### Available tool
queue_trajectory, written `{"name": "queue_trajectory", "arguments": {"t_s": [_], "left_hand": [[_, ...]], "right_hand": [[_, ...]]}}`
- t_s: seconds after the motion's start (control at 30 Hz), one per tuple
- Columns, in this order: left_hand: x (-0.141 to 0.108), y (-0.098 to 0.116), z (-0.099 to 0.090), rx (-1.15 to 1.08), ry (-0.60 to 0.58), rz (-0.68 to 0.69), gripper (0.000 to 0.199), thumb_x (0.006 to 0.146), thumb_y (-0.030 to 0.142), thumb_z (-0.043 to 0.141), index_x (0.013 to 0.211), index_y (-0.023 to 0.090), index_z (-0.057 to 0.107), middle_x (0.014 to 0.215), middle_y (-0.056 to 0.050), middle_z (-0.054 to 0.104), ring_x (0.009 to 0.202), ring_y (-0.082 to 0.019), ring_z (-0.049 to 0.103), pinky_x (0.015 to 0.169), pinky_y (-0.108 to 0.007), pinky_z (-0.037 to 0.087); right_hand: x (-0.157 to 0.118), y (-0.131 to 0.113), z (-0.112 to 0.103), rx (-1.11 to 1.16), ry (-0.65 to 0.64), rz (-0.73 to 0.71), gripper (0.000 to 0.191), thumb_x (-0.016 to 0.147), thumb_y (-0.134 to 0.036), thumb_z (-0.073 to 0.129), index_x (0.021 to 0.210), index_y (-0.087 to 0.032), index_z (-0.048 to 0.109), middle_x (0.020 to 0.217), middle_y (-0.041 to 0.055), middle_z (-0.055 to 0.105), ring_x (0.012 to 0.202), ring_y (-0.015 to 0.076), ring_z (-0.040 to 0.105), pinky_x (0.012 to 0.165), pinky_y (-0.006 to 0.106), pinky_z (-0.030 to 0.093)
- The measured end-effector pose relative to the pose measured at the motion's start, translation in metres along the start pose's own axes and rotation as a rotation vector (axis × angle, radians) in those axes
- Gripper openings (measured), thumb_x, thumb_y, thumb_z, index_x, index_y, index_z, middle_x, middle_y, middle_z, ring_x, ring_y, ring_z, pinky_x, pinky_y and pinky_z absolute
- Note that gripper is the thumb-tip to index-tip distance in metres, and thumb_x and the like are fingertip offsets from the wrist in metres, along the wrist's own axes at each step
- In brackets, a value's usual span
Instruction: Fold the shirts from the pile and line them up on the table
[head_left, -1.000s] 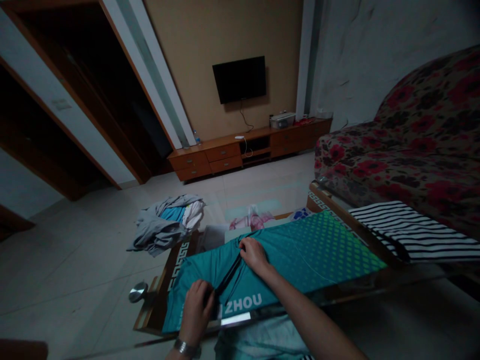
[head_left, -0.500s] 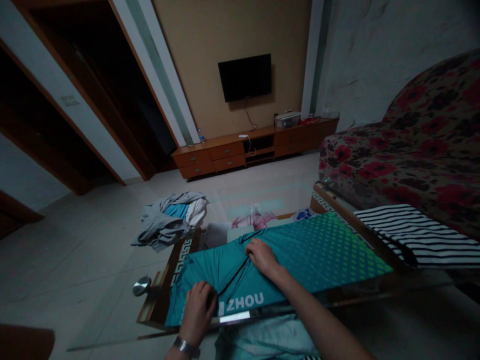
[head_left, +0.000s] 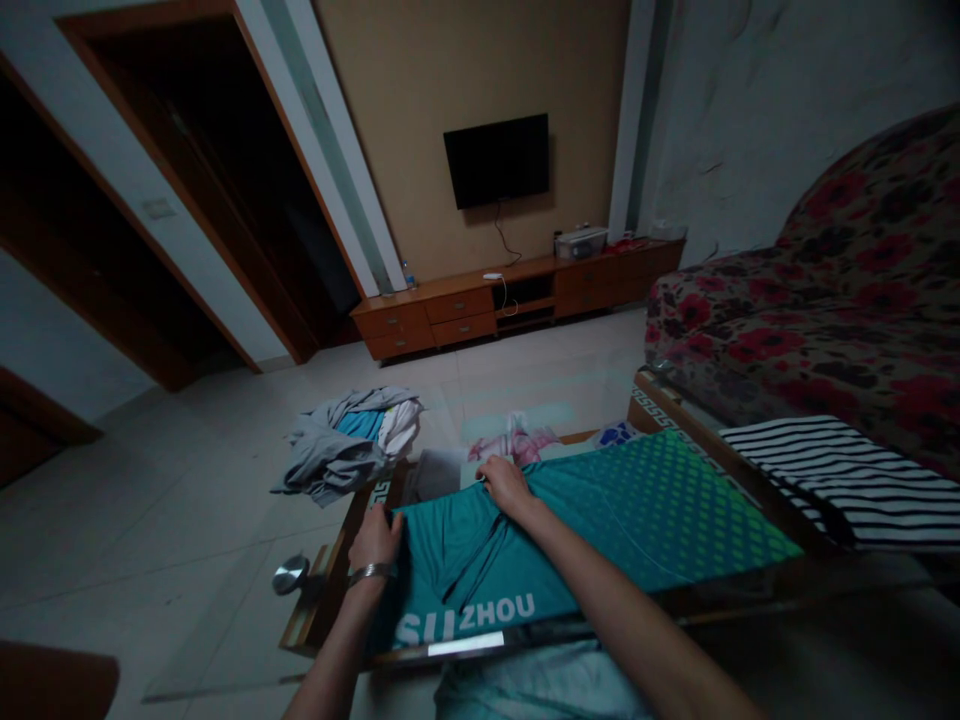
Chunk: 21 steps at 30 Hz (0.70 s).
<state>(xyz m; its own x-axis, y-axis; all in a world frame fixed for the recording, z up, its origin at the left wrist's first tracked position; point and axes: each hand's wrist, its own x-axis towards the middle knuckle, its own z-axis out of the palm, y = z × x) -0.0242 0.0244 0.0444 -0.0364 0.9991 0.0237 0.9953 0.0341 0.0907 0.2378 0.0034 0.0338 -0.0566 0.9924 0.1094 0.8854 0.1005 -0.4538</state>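
Teal shorts (head_left: 570, 530) with green dots and white "SUZHOU" lettering lie across the glass-topped table (head_left: 307, 610). My left hand (head_left: 375, 540), with a metal watch at the wrist, is closed on the left end of their waistband edge. Near the middle of the far edge, my right hand (head_left: 504, 485) pinches the fabric. Dark drawstrings hang over the shorts between my hands.
Grey, blue and white clothes (head_left: 349, 440) are heaped at the table's far left. Striped cloth (head_left: 855, 480) lies at the right, by a floral sofa (head_left: 750, 330). Beyond stands a wooden TV cabinet (head_left: 450, 315). More teal cloth (head_left: 540, 685) is at the near edge.
My left hand has moved away from me to the shorts' far left corner. My right hand has shifted slightly left and farther away. More of the lettering shows, and the left end is drawn in.
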Motion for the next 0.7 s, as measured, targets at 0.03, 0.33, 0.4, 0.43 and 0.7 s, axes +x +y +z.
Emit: {"name": "queue_trajectory", "arguments": {"t_s": [0.03, 0.33, 0.4, 0.43, 0.7], "left_hand": [[0.0008, 0.0039, 0.0014, 0.029, -0.005, 0.003, 0.023, 0.091, 0.035, 0.041, 0.097, 0.018, 0.054, 0.104, -0.011, 0.065, 0.094, -0.025, 0.064, 0.072, -0.030, 0.045], [-0.0066, 0.0021, 0.0069, 0.129, 0.033, 0.066, 0.030, 0.094, 0.037, 0.036, 0.101, 0.016, 0.056, 0.106, -0.015, 0.063, 0.089, -0.026, 0.064, 0.066, -0.033, 0.044], [-0.0054, 0.0011, 0.0075, 0.144, 0.028, 0.071, 0.030, 0.093, 0.037, 0.039, 0.101, 0.015, 0.056, 0.107, -0.016, 0.062, 0.090, -0.026, 0.063, 0.067, -0.033, 0.044], [-0.0045, 0.0013, 0.0079, 0.154, 0.025, 0.074, 0.028, 0.092, 0.035, 0.039, 0.102, 0.014, 0.057, 0.107, -0.016, 0.062, 0.090, -0.026, 0.063, 0.067, -0.033, 0.044], [0.0017, 0.0008, 0.0057, 0.182, 0.029, 0.082, 0.023, 0.091, 0.022, 0.039, 0.099, 0.016, 0.059, 0.104, -0.012, 0.064, 0.086, -0.022, 0.063, 0.061, -0.028, 0.037]], "right_hand": [[0.0018, -0.0012, 0.0014, -0.007, -0.009, -0.014, 0.026, 0.087, -0.018, 0.050, 0.105, -0.021, 0.069, 0.107, 0.0086, 0.064, 0.101, 0.0198, 0.058, 0.082, 0.026, 0.041], [0.0018, 0.0009, 0.0024, -0.051, -0.045, -0.070, 0.028, 0.089, -0.015, 0.045, 0.103, -0.017, 0.068, 0.105, 0.0108, 0.064, 0.100, 0.0204, 0.058, 0.081, 0.027, 0.041], [0.0013, 0.0014, 0.0026, -0.055, -0.054, -0.080, 0.027, 0.089, -0.015, 0.045, 0.103, -0.016, 0.068, 0.105, 0.0117, 0.064, 0.100, 0.0210, 0.058, 0.081, 0.027, 0.041], [0.0011, 0.0013, 0.0028, -0.058, -0.056, -0.082, 0.027, 0.089, -0.015, 0.044, 0.102, -0.016, 0.068, 0.104, 0.0122, 0.064, 0.099, 0.0213, 0.058, 0.081, 0.028, 0.041], [-0.0011, 0.0023, 0.0048, -0.064, -0.025, -0.095, 0.027, 0.090, -0.013, 0.042, 0.101, -0.014, 0.066, 0.102, 0.0124, 0.063, 0.097, 0.0207, 0.056, 0.081, 0.028, 0.041]]}}
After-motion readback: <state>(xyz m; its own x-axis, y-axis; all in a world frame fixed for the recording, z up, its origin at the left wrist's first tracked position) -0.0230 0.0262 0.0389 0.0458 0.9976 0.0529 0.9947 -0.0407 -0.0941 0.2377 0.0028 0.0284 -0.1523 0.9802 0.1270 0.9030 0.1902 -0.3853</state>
